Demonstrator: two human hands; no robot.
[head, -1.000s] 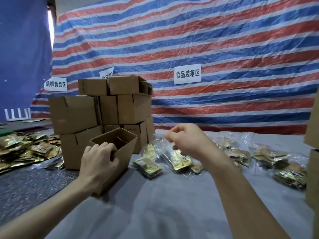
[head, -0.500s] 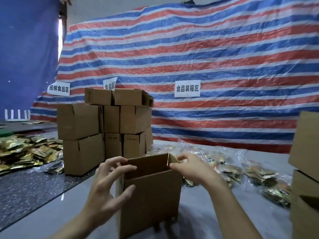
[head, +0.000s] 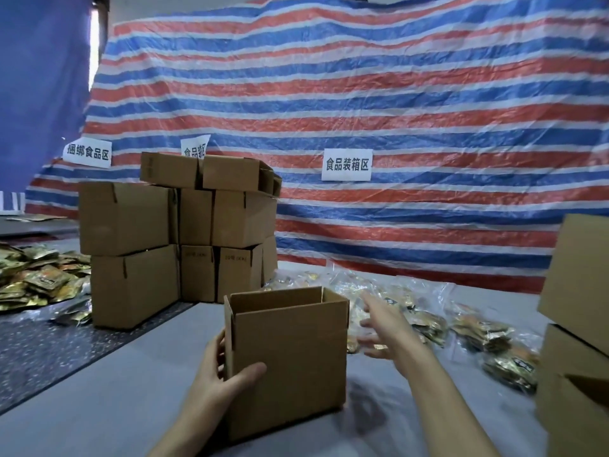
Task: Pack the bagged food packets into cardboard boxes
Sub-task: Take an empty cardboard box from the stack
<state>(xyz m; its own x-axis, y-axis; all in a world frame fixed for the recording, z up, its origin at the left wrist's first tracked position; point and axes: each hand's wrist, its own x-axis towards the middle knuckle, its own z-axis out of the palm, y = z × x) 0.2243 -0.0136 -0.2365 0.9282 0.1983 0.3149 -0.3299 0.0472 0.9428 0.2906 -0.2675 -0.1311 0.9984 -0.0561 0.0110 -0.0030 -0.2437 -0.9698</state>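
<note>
An open-topped cardboard box (head: 290,361) stands upright on the grey table in front of me. My left hand (head: 219,380) grips its near left corner, thumb across the front face and fingers along the left side. My right hand (head: 384,328) hovers to the right of the box with fingers spread and holds nothing. It is just above several clear bags of gold food packets (head: 425,321) that lie across the table behind and to the right of the box.
A stack of closed cardboard boxes (head: 178,235) stands at the back left. Loose gold packets (head: 36,282) are heaped at the far left on a dark speckled surface. More boxes (head: 576,328) rise at the right edge. A striped tarp with paper signs hangs behind.
The box has been stood upright and nearer to me. My left hand shifted down to its near left corner. My right hand left the box rim and moved right, over the bagged packets.
</note>
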